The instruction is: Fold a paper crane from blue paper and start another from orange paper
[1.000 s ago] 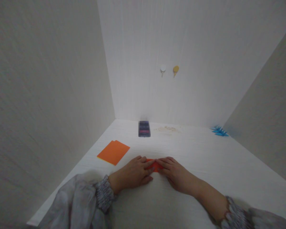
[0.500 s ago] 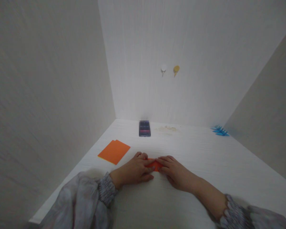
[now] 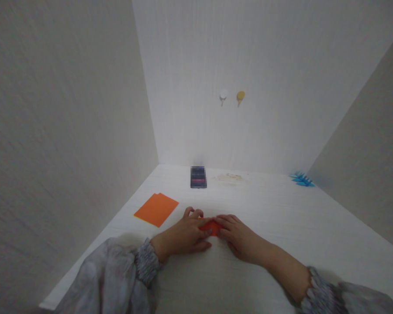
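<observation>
A small piece of folded orange paper [image 3: 213,227] lies on the white tabletop, partly covered by my fingers. My left hand [image 3: 188,235] grips its left side, with some fingers pressed on the sheet and others raised at the far edge. On the right side, my right hand [image 3: 240,237] holds the paper with its fingers bent together. Both sets of fingertips come close at the paper's upper edge. How the folds run underneath is hidden. Left of my hands lies a stack of orange paper sheets [image 3: 156,210], with a thin yellow edge showing.
Near the back wall lies a dark, blurred rectangular object [image 3: 198,177]. Blue folded-paper pieces [image 3: 303,179] sit in the back right corner. A white hook [image 3: 223,94] and a yellow hook [image 3: 240,95] are on the back wall. Walls enclose the white table [image 3: 265,205] at left, back and right.
My left fingers have shifted slightly on the paper, with the raised ones bending a little differently. Both hands stay in nearly the same place. The view has tilted very slightly.
</observation>
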`<action>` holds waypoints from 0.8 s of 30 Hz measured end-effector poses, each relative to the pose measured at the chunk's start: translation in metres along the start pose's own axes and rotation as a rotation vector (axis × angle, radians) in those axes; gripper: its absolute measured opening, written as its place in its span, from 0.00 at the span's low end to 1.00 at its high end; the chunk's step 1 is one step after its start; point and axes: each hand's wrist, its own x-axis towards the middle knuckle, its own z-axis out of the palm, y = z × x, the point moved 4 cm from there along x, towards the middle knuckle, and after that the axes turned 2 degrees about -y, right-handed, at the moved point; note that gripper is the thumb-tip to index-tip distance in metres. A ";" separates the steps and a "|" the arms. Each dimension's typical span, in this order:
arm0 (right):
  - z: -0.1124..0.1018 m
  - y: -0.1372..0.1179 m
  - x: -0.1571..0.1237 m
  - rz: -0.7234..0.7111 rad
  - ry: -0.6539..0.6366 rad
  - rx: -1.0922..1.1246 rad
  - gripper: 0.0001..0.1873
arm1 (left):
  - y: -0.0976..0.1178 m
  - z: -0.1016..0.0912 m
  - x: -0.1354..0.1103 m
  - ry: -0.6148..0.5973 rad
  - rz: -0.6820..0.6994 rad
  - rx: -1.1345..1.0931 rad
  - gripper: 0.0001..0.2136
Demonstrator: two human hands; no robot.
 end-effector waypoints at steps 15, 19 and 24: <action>0.004 0.003 0.000 0.055 -0.041 -0.092 0.19 | -0.003 0.002 0.000 -0.048 0.002 -0.017 0.13; 0.003 0.005 -0.003 0.105 -0.067 -0.136 0.19 | -0.005 0.004 0.000 -0.057 -0.012 -0.026 0.14; 0.004 0.009 -0.008 0.177 -0.078 -0.160 0.20 | -0.004 0.002 -0.001 -0.063 -0.011 -0.049 0.14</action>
